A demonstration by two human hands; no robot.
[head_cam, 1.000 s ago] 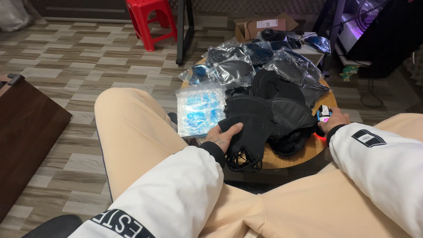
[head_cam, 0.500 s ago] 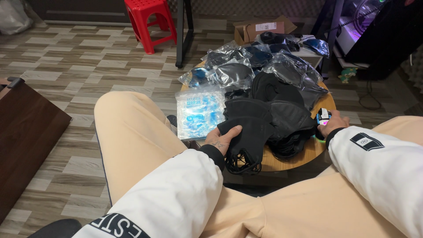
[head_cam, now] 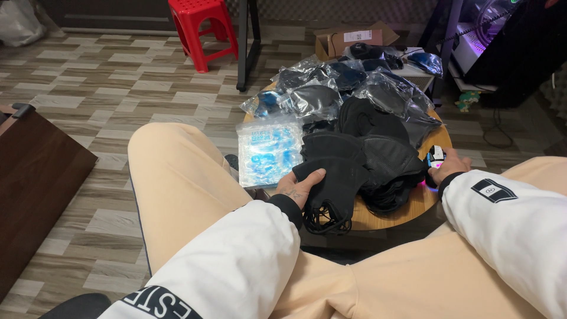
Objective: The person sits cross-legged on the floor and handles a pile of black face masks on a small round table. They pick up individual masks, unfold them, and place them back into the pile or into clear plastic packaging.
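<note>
While the left hand point(head_cam: 298, 188) grips a black face mask point(head_cam: 331, 177) at the near edge of the heap of black masks point(head_cam: 378, 147) on the round tabletop point(head_cam: 407, 204), its fingers are closed on the fabric just as a second ago. Right of that heap, the right hand point(head_cam: 450, 165) stays curled around a small lit device point(head_cam: 436, 157), so nothing has shifted. Left of the heap lies a clear packet with blue contents point(head_cam: 269, 150); behind it, bagged masks point(head_cam: 331, 88).

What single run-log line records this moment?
left hand: holding black masks | right hand: on small device | round table
</note>
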